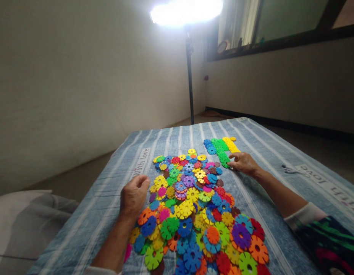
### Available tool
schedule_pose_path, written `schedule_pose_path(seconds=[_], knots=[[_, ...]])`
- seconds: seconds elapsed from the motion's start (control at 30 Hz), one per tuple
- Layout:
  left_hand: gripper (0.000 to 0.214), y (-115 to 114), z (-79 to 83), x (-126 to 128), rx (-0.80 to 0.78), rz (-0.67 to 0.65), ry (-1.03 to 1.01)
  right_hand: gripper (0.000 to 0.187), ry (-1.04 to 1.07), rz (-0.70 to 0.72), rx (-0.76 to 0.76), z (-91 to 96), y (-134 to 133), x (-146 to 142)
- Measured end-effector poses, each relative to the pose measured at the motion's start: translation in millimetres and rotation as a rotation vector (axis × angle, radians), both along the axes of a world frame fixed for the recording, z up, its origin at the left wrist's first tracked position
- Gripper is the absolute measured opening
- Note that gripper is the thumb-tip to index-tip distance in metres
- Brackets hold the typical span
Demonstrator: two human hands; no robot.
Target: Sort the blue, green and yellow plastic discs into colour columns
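A broad pile of notched plastic discs in many colours covers the middle and front of the bed-like surface. Beside its left edge, my left hand is closed with curled fingers; whether anything is inside cannot be seen. My right hand has thumb and fingers at the near end of a row of green notched discs, pinching there. Blue notched discs lie to the left of the green ones. A yellow row of discs lies at their right, partly behind my right hand.
The discs lie on a blue striped cloth with printed lettering. Behind its far edge stands a bright lamp on a black pole. Pale fabric is at the left. Walls and a window close off the back.
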State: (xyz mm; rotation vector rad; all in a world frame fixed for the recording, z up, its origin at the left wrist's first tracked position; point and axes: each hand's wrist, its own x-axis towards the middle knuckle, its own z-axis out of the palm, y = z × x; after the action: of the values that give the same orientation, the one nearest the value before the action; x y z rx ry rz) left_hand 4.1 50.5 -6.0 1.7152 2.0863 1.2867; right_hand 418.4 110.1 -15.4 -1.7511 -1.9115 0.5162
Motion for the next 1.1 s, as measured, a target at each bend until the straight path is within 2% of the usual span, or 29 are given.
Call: schedule_pose_path(seconds=[0.2, 0.3, 0.43, 0.67, 0.9, 1.1], knots=[[0.03, 0.8, -2.6, -2.1, -0.024, 0.012, -0.009, 0.034, -0.183, 0.0, 0.058, -1.5, -7.7, -2.4], [0.03, -0.6, -2.0, -0.9, -0.034, 0.01, -0.019, 0.035, -0.204, -0.014, 0.073, -0.9, -10.5, -4.9], [0.027, -3.4, 0.8, 1.9, -0.048, -0.01, -0.033, 0.04, -0.178, -0.014, 0.076, 1.2, -16.8, -6.0], [0.026, -4.8, 1.2, 4.8, -0.053, -0.032, -0.048, 0.035, -0.048, 0.02, 0.091, -0.8, -46.0, -4.8], [0.026, -7.6, 0.5, 8.2, -0.074, -0.058, -0.032, 0.037, 0.065, 0.09, 0.03, 2.1, -87.6, -21.4], [0.025, -5.9, -2.8, 7.6, -0.065, -0.059, -0.013, 0.033, 0.087, 0.146, -0.082, 15.2, -112.5, -31.5]])
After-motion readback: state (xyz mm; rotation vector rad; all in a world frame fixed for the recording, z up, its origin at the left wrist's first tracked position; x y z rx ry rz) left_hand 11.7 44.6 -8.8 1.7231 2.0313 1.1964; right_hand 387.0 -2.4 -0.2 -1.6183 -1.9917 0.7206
